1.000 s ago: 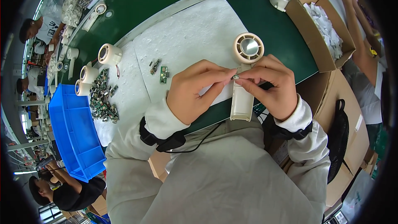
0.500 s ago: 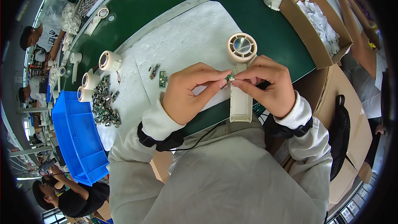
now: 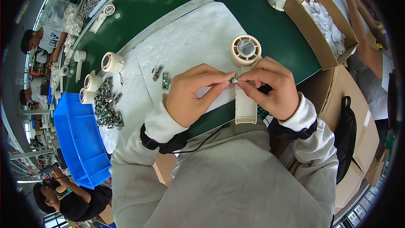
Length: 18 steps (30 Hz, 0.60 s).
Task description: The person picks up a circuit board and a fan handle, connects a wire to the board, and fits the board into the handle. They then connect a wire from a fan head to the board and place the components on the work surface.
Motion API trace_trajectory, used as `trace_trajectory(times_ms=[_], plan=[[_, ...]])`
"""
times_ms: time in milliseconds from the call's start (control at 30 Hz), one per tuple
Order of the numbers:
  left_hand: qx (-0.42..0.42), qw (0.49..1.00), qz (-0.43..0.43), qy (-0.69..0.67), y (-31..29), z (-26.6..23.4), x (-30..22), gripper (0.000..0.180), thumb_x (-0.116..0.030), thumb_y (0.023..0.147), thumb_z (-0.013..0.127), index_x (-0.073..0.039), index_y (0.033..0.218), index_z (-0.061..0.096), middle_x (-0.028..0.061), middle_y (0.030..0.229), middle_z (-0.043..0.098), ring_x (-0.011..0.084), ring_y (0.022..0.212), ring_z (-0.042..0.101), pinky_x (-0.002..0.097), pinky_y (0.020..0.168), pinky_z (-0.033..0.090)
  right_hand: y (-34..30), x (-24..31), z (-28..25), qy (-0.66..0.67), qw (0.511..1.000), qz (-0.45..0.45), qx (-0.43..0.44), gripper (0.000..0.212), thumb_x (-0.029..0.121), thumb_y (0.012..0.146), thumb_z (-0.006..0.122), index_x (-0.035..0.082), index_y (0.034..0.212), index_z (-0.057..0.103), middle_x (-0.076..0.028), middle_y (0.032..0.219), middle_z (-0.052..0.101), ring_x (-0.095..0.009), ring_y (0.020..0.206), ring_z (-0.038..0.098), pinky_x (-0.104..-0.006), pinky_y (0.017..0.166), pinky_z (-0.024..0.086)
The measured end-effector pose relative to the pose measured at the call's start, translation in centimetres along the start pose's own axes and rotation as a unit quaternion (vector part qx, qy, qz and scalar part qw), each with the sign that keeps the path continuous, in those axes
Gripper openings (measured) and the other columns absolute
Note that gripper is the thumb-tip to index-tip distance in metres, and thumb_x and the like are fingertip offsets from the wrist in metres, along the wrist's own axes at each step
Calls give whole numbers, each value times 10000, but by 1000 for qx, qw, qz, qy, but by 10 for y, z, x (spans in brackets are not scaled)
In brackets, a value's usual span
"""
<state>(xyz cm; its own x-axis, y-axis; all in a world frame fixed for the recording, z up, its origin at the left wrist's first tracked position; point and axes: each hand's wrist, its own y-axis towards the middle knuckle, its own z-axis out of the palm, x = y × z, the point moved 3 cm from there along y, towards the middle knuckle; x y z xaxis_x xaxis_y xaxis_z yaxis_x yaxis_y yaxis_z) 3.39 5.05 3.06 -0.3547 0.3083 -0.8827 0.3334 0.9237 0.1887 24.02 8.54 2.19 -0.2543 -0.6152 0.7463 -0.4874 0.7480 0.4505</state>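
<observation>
Pinches a small green circuit board (image 3: 233, 80), partly hidden, between the narrowed fingertips of the left grip (image 3: 187, 93) and the right grip (image 3: 276, 88), above the handle of a cream fan (image 3: 245, 109). Has another green board (image 3: 166, 81) on a white sheet (image 3: 190, 29) left of the left grip, with a heap of boards (image 3: 107, 105) and a blue tray (image 3: 80, 139) farther left, and a carton (image 3: 310, 29) beyond the right grip.

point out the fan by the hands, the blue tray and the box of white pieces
Fan (image 3: 246, 106): head view, on the lower part of its handle
Blue tray (image 3: 79, 112): head view, on its bare inside
Box of white pieces (image 3: 307, 33): head view, on its outer side wall
</observation>
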Motion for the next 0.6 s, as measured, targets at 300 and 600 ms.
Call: trace_trajectory(times_ms=[300, 600], plan=[[-62, 993, 21, 98, -6, 11, -20, 337, 101, 900, 667, -20, 1207, 733, 112, 1028, 692, 188, 884, 708, 274, 779, 556, -9, 3, 7, 108, 981, 160, -19, 110, -10, 810, 796, -8, 910, 749, -4, 723, 516, -97, 648, 436, -268, 591, 364], [-98, 958, 86, 257, -9, 22, -30, 352, 101, 876, 692, -11, 1209, 720, 119, 1055, 667, 205, 892, 714, 277, 755, 560, -13, 11, 17, 219, 941, 250, -68, 71, 7, 885, 761, -13, 951, 744, 48, 726, 491, -35, 653, 385, -232, 585, 335]])
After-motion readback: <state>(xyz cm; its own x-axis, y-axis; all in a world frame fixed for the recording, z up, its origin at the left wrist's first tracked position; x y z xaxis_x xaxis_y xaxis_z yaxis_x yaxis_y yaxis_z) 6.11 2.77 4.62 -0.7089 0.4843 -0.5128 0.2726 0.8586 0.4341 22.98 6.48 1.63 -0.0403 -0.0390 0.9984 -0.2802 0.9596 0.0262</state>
